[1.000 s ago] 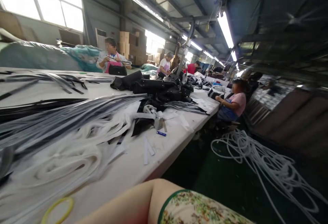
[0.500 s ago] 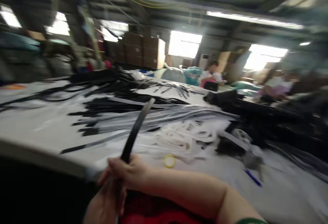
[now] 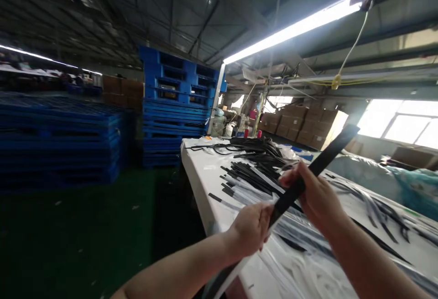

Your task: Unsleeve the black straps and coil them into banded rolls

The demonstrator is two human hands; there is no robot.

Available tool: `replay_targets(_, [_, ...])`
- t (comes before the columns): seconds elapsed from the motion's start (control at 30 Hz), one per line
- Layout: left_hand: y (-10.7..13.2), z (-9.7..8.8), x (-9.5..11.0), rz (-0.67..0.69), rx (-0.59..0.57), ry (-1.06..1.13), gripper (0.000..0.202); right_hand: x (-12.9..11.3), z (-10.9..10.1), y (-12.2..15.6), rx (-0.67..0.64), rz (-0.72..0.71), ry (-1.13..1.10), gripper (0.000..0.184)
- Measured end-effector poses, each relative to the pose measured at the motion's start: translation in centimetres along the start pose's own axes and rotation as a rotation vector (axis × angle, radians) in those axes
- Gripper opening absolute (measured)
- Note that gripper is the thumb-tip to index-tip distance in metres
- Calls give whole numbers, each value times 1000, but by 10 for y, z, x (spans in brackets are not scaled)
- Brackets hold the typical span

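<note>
A long flat black strip [image 3: 289, 197] slants up from lower left to upper right between my hands. My left hand [image 3: 251, 228] is closed around its lower part, and a dark and whitish length trails below toward my body. Higher up, my right hand [image 3: 316, 198] grips the strip with the thumb on top, and the upper end sticks out past it. Beneath the hands, the white table [image 3: 200, 175] carries bundles of black strips [image 3: 253, 175] and clear-grey strips [image 3: 251, 191]. Pale coiled strips [image 3: 304, 271] lie at the near edge of the view.
Blue pallets [image 3: 176, 116] are stacked past the table's far end, and more blue pallets [image 3: 58, 139] stand on the left. The green floor [image 3: 112, 235] runs along the table's left side. Cardboard boxes [image 3: 290, 121] and teal bags [image 3: 410, 185] are behind the table.
The view has swung left, bringing the pallets and floor into sight. My hands have moved apart along the strip, which has come up higher and now leans further right.
</note>
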State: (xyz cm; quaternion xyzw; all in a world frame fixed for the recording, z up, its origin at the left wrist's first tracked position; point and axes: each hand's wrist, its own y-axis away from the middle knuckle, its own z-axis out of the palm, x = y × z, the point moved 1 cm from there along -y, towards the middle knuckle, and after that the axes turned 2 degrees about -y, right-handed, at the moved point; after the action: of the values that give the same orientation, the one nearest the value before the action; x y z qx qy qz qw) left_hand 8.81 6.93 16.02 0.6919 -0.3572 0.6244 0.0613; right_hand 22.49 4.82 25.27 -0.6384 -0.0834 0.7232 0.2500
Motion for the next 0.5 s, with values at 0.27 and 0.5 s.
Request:
replay_targets(0.27, [-30,21,29,106,56,56,56,-60,-19,-24,-45,-116,-10,50])
replay_targets(0.5, [-23,26,30,260,231,-373,34,-92,-54,-35,104,-278,59,52])
